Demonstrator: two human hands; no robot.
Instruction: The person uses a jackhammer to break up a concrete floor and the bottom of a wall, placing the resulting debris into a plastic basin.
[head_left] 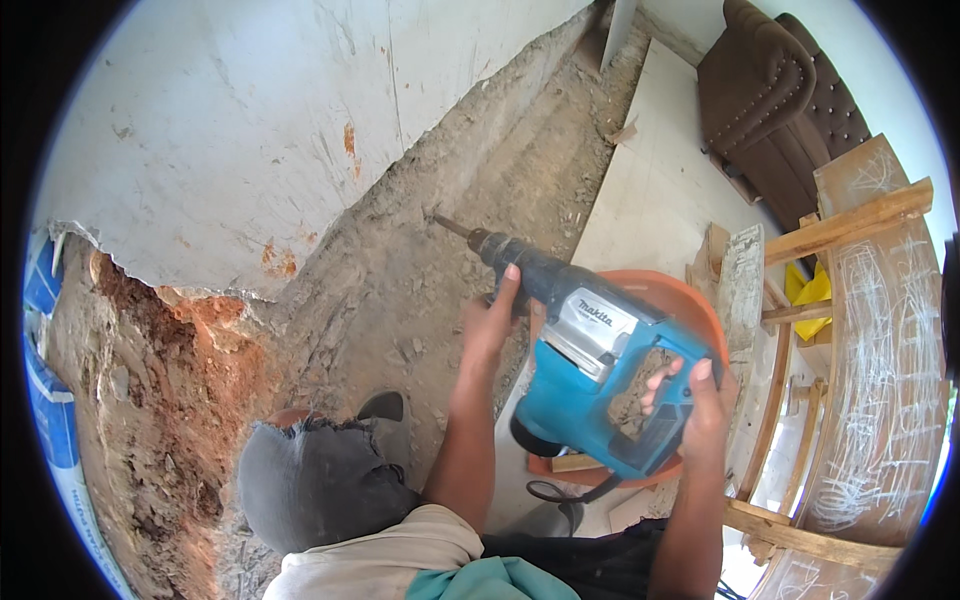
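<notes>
A teal and black demolition hammer [585, 345] lies across the middle of the view, held at both ends. My left hand [488, 325] is closed at its dark front barrel, thumb on top; the other fingers are partly hidden. Around the rear loop handle wraps my right hand [705, 405], with its thumb over the grip. The chisel bit [453, 227] points to the upper left, its tip over the rough grey ground [420, 200] near the wall's broken lower edge. Whether the tip touches the ground I cannot tell. A black power cord [603, 488] hangs from the handle's base.
A white wall [240, 120] with a jagged edge runs along the left, beside dug reddish earth [225, 400]. Under the hammer sits an orange basin [712, 315]. To the right are a wooden frame [850, 220] and brown sofa [765, 100]. Blue-white bags [55, 410] lie far left.
</notes>
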